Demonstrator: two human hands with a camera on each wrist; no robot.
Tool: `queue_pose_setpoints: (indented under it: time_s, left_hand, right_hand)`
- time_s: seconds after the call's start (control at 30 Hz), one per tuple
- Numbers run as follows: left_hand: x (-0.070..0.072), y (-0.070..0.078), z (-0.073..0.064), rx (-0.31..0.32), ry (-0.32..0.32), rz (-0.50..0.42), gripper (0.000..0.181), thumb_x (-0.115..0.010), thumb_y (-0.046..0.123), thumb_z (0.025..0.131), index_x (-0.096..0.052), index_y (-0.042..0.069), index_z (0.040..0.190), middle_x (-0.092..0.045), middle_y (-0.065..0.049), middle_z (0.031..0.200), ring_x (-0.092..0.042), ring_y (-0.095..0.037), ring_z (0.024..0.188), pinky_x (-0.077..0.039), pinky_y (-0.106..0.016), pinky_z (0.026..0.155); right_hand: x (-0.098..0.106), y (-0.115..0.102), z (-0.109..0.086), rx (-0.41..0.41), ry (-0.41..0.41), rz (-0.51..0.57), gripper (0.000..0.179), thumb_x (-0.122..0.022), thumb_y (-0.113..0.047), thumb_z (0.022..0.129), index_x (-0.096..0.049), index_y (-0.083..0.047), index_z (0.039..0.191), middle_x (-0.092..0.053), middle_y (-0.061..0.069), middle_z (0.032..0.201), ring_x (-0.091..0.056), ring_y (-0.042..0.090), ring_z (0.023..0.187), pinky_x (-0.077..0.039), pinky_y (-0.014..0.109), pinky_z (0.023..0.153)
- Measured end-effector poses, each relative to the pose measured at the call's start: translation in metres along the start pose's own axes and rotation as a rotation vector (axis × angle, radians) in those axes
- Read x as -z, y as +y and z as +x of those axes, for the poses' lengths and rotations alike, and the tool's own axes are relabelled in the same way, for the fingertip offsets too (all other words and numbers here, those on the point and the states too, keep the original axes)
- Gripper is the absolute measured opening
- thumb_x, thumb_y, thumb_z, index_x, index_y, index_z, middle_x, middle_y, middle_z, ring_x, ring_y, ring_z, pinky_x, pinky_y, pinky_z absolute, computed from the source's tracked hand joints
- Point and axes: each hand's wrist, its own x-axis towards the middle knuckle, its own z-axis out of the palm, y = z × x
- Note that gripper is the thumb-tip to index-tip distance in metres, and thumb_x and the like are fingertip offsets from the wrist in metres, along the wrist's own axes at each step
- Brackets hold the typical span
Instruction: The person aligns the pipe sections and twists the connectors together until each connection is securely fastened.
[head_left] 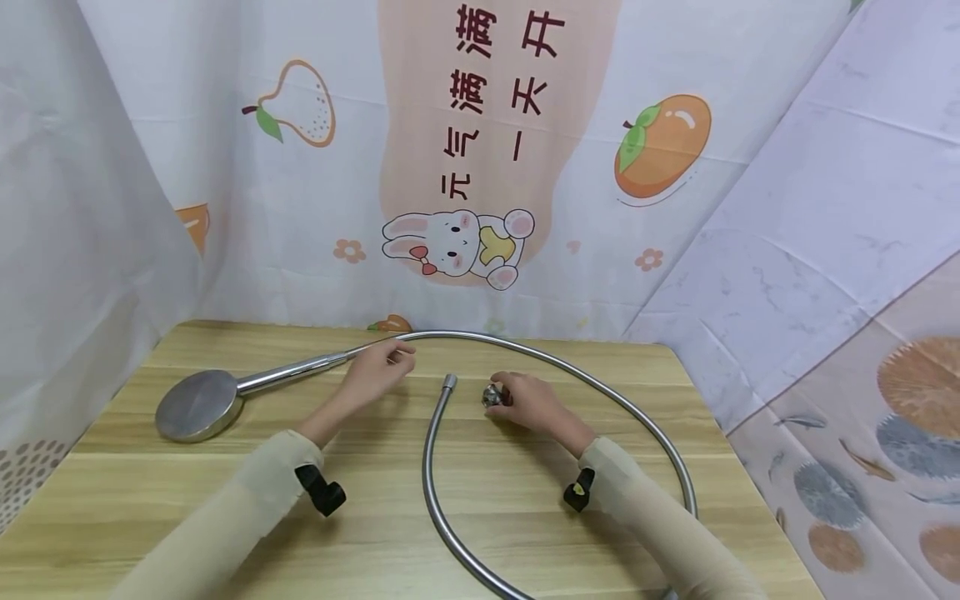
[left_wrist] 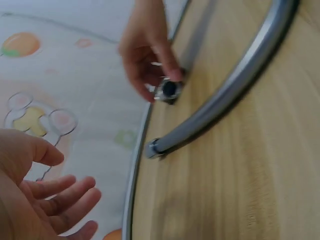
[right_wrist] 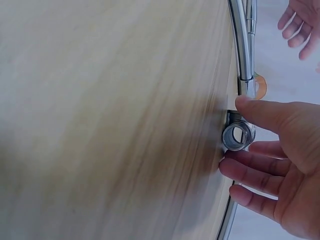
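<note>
R hand point(head_left: 528, 402) has thumb & fingers curled round a small chrome pipe fitting point(head_left: 492, 395), low over the wood-grain table point(head_left: 390, 533), just right of the hose's loose end. L hand point(head_left: 381, 367) hangs relaxed, fingers apart & slightly bent, nothing in it, nr the showerhead handle point(head_left: 292, 372).

Fitting: looks like metal, so prob. stiff, fairly heavy for its size, not fragile; polish may make it slippery, esp. w/ damp fingers. Best hold = thumb vs. fingers across the outer body, keeping fingertips off the round opening that shows in the right wrist view.

Flexible metal hose point(head_left: 428, 467) lies in a big loop; prob. bendy but springy, so its end may swing if held far back. Grip right behind the end nut point(head_left: 449, 382). Round metallic showerhead point(head_left: 198, 408) lies at far L; broad disc prob. makes it head-heavy, so the handle close to the disc = safest hold.
</note>
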Motion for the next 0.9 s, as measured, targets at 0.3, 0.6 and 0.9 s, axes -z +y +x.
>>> queue_pose_setpoints:
  time_s: [0.3, 0.6, 0.9]
  left_hand:
    - [-0.039, 0.003, 0.003, -0.151, 0.043, 0.333, 0.046, -0.068, 0.024, 0.094, -0.061, 0.004, 0.135, -0.071, -0.018, 0.115, -0.067, -0.033, 0.106, -0.055, -0.050, 0.089]
    - [-0.062, -0.002, 0.007, -0.171, -0.050, 0.553, 0.058, -0.069, 0.035, 0.096, -0.054, 0.005, 0.143, -0.064, -0.022, 0.129, -0.056, -0.041, 0.120, -0.045, -0.062, 0.104]
    - [-0.073, -0.009, 0.011, -0.147, -0.126, 0.614, 0.063, -0.067, 0.041, 0.095, -0.053, 0.005, 0.144, -0.061, -0.020, 0.133, -0.055, -0.040, 0.123, -0.041, -0.061, 0.106]
  right_hand:
    - [0.001, -0.002, 0.000, -0.022, -0.018, 0.005, 0.055, -0.080, -0.037, 0.088, -0.065, -0.003, 0.128, -0.067, 0.000, 0.086, -0.057, 0.010, 0.073, -0.051, 0.031, 0.064]
    - [0.003, -0.005, 0.001, -0.005, -0.013, -0.024, 0.052, -0.080, -0.035, 0.089, -0.066, -0.002, 0.126, -0.067, 0.001, 0.084, -0.056, 0.009, 0.071, -0.050, 0.029, 0.063]
    - [0.001, -0.005, 0.004, -0.021, -0.028, -0.034, 0.053, -0.079, -0.036, 0.090, -0.065, -0.002, 0.128, -0.067, 0.001, 0.085, -0.056, 0.010, 0.071, -0.050, 0.029, 0.064]
